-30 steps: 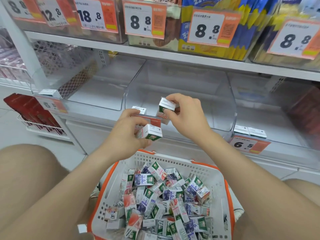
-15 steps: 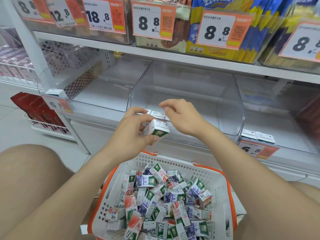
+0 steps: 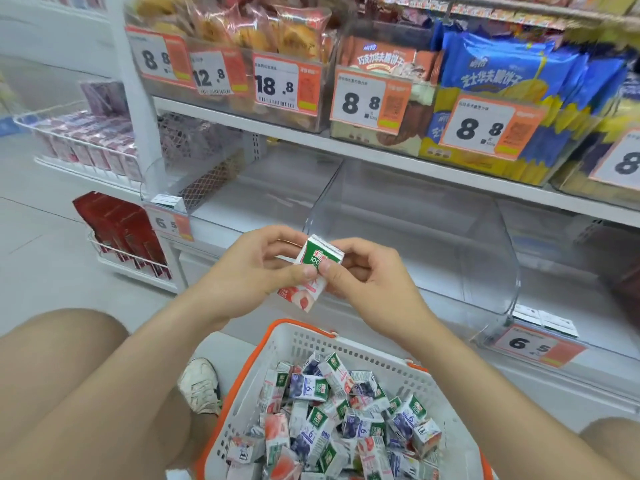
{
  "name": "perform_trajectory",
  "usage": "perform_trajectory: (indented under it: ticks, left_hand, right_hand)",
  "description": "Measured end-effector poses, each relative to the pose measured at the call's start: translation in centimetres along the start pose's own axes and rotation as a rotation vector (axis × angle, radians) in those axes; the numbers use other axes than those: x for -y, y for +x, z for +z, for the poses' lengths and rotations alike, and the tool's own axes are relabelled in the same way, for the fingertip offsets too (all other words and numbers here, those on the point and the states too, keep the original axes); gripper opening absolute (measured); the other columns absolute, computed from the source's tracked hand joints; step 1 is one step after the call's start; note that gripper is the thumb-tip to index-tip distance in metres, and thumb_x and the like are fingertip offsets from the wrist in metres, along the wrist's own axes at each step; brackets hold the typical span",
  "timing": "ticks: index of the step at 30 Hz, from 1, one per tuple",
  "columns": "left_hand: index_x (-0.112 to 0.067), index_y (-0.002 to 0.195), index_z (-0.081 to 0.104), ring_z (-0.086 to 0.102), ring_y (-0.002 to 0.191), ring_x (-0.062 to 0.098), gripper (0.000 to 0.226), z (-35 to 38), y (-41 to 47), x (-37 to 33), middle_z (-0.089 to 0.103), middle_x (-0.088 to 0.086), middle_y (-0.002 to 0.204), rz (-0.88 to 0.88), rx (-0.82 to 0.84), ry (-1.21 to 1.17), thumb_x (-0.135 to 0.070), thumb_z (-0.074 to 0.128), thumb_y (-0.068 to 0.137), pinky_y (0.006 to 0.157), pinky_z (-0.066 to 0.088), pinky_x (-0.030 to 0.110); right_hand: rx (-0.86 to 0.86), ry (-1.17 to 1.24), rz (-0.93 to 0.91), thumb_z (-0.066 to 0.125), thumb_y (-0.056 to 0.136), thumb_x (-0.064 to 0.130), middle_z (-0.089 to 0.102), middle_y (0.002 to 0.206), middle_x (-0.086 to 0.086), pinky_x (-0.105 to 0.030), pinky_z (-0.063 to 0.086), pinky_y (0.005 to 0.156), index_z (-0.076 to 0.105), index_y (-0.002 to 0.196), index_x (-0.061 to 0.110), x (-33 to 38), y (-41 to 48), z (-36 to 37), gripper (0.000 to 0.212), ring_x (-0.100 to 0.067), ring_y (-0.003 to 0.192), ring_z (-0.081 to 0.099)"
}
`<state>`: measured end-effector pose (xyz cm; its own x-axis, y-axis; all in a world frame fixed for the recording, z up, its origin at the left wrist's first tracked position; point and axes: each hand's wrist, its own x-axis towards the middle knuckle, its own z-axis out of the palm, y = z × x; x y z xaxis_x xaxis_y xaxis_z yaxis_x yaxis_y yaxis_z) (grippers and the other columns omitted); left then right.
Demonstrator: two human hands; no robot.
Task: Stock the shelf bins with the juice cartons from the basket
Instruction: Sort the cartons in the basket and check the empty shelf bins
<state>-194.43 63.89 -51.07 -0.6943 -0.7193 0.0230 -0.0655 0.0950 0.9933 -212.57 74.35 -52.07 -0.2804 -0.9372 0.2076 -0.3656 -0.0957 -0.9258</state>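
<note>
Red boxes (image 3: 117,230): upright in a wire rack, well left of the basket and farther back.
Left price tag (image 3: 169,221): orange and white, reads "6.5", on the shelf edge up and left of the basket.
Shoe (image 3: 201,386): white, on the floor just left of the basket's left rim.
Left hand (image 3: 249,271): above the basket's far rim, thumb and fingers curled, pinching the left side of the juice carton.
Juice carton (image 3: 317,268): held in the air straight above the basket's far rim, tilted, its green and white top marked "100" uppermost and its pink fruit end lowest.
Basket (image 3: 304,344): white perforated walls, orange rim, on the floor between the person's knees.
Heap of cartons (image 3: 339,420): small juice cartons in green, blue and pink lie jumbled inside the basket.
Right hand (image 3: 367,282): above the basket's far rim, fingers curled, thumb tip pressed on the carton's front, gripping its right side.
Clear shelf bin (image 3: 485,244): on the shelf behind and above the basket.
Right price tag (image 3: 533,344): reads "6.5", on the shelf edge right of the basket's far rim.
Blue biscuit packs (image 3: 502,71): one shelf higher, far above and right of the basket.
</note>
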Motion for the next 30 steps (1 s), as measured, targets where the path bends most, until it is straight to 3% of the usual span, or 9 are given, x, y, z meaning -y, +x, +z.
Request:
perform_trajectory:
  ticks: [5, 8, 12, 15, 19, 22, 25, 27, 30]
  left_hand:
    - [-0.032, 0.122, 0.059, 0.07, 0.096, 0.011, 0.037, -4.8, 0.1, -0.3, 0.073, -0.007, 0.106, -0.003, -0.332, 0.399, -0.062, 0.055, 0.1, 0.082, 0.051, 0.03]
    - [-0.024, 0.128, 0.057, 0.064, 0.109, 0.025, 0.037, -9.2, 1.2, 1.8, 0.068, 0.001, 0.118, -0.07, -0.494, 0.782, -0.05, 0.055, 0.102, 0.088, 0.047, 0.039]
    - [-0.01, 0.151, 0.032, 0.054, 0.12, 0.053, 0.07, -13.6, 3.0, 6.2, 0.042, 0.023, 0.14, -0.271, -0.393, 1.095, -0.038, 0.062, 0.095, 0.101, 0.047, 0.055]
    - [-0.006, 0.158, 0.013, 0.055, 0.118, 0.055, 0.091, -15.3, 3.5, 9.0, 0.029, 0.019, 0.147, -0.279, -0.35, 1.07, -0.038, 0.065, 0.09, 0.099, 0.048, 0.06]
    - [-0.007, 0.162, -0.002, 0.054, 0.126, 0.051, 0.1, -15.8, 3.4, 11.1, 0.012, 0.015, 0.165, -0.228, -0.319, 0.976, -0.034, 0.065, 0.093, 0.1, 0.049, 0.056]
    - [-0.01, 0.163, -0.019, 0.045, 0.142, 0.047, 0.107, -15.3, 3.1, 12.3, -0.01, 0.012, 0.174, -0.227, -0.26, 0.956, -0.033, 0.061, 0.096, 0.104, 0.048, 0.054]
    - [-0.013, 0.162, -0.025, 0.047, 0.142, 0.044, 0.108, -15.0, 3.1, 13.2, -0.023, 0.004, 0.174, -0.234, -0.229, 0.953, -0.031, 0.059, 0.098, 0.106, 0.048, 0.051]
    - [-0.012, 0.162, -0.026, 0.054, 0.133, 0.042, 0.105, -14.8, 3.0, 13.4, -0.026, 0.002, 0.173, -0.242, -0.237, 0.978, -0.03, 0.057, 0.1, 0.1, 0.051, 0.049]
    - [-0.014, 0.162, -0.028, 0.055, 0.132, 0.04, 0.105, -14.4, 2.8, 13.7, -0.03, -0.001, 0.171, -0.239, -0.244, 0.997, -0.028, 0.055, 0.1, 0.096, 0.053, 0.048]
  right_hand:
    - [-0.109, 0.088, -0.001, 0.073, 0.098, 0.016, 0.08, 0.098, -0.003, -0.053, 0.061, 0.087, 0.074, 0.112, 0.019, 1.4, 2.2, 3.9, 0.014, -0.028, 0.091, 0.076]
    - [-0.16, 0.037, -0.045, 0.072, 0.096, 0.013, 0.079, 0.099, 0.006, -0.046, 0.062, 0.088, 0.072, 0.112, 0.024, 1.9, 4.7, 6.9, 0.02, -0.018, 0.09, 0.075]
    - [-0.188, -0.154, -0.144, 0.07, 0.093, 0.019, 0.077, 0.094, 0.015, -0.038, 0.061, 0.089, 0.071, 0.116, 0.026, 1.7, 10.0, 11.4, 0.024, -0.005, 0.087, 0.073]
    - [-0.143, -0.321, -0.187, 0.067, 0.096, 0.019, 0.07, 0.089, 0.015, -0.006, 0.041, 0.081, 0.068, 0.122, 0.019, 1.5, 14.1, 14.0, 0.025, 0.012, 0.087, 0.061]
    - [-0.031, -0.499, -0.065, 0.064, 0.097, 0.02, 0.071, 0.085, -0.009, -0.039, 0.045, 0.078, 0.074, 0.105, 0.007, 0.3, 19.8, 17.2, 0.018, -0.016, 0.085, 0.06]
    - [0.12, -0.539, 0.053, 0.068, 0.09, 0.022, 0.067, 0.07, -0.017, -0.037, 0.043, 0.057, 0.07, 0.083, -0.003, -0.7, 22.7, 19.9, 0.026, -0.029, 0.068, 0.057]
    - [0.268, -0.51, 0.13, 0.061, 0.091, 0.035, 0.05, 0.062, -0.009, -0.04, 0.052, 0.064, 0.053, 0.066, 0.012, -1.9, 24.3, 21.8, 0.036, -0.026, 0.063, 0.052]
    - [0.323, -0.434, 0.18, 0.05, 0.094, 0.045, 0.055, 0.065, -0.009, -0.053, 0.063, 0.079, 0.055, 0.069, 0.017, -2.2, 24.8, 22.3, 0.038, -0.032, 0.065, 0.064]
    - [0.302, -0.368, 0.244, 0.042, 0.103, 0.041, 0.059, 0.077, -0.01, -0.042, 0.057, 0.07, 0.062, 0.086, 0.015, -2.2, 25.9, 22.6, 0.037, -0.032, 0.071, 0.065]
